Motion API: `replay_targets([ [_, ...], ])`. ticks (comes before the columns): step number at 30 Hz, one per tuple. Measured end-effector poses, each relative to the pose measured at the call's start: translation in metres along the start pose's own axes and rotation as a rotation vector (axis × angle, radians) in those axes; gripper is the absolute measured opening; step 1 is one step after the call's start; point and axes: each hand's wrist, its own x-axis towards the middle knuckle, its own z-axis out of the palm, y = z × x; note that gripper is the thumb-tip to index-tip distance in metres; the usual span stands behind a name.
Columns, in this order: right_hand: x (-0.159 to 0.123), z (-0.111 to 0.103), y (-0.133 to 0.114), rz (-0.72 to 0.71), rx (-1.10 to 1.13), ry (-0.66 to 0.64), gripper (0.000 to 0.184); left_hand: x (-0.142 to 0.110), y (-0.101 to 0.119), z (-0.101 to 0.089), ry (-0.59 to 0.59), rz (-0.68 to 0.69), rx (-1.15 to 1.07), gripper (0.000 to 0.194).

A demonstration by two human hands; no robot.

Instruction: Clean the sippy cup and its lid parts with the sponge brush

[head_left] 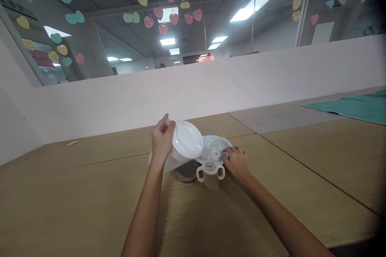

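Note:
My left hand (161, 140) is closed round the handle of a translucent white jug (181, 150) with a white lid, holding it tilted above the wooden table (90, 200). Under the jug stands a small dark round container (187, 172). In front of it is a clear baby cup (210, 173) with two white handles, open at the top. My right hand (237, 162) rests on the rim of a white plate (221, 143), fingers bent; small clear and white cup parts (214, 153) lie on the plate.
A white low wall (211, 88) runs along the back of the table, with glass above it carrying paper hearts. A teal cloth (352, 106) lies at the far right. A small yellowish scrap (72, 143) lies at the back left.

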Motion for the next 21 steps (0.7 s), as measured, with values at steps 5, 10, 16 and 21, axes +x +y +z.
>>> replay_targets([
  [5, 0.000, 0.002, 0.001, 0.007, 0.011, -0.001, 0.026, 0.006, -0.013, 0.000, 0.083, -0.058, -0.133, 0.055],
  [10, 0.000, 0.000, 0.000, 0.015, 0.011, -0.013, 0.026, 0.013, -0.024, -0.002, 0.185, -0.059, -0.197, 0.052],
  [16, 0.000, 0.000, -0.001, 0.018, 0.006, -0.016, 0.025, 0.025, -0.031, -0.017, 0.346, -0.116, -0.302, 0.050],
  [21, 0.000, 0.000, -0.001, 0.015, -0.001, -0.011, 0.025, 0.034, -0.035, -0.030, 0.435, -0.139, -0.360, 0.045],
])
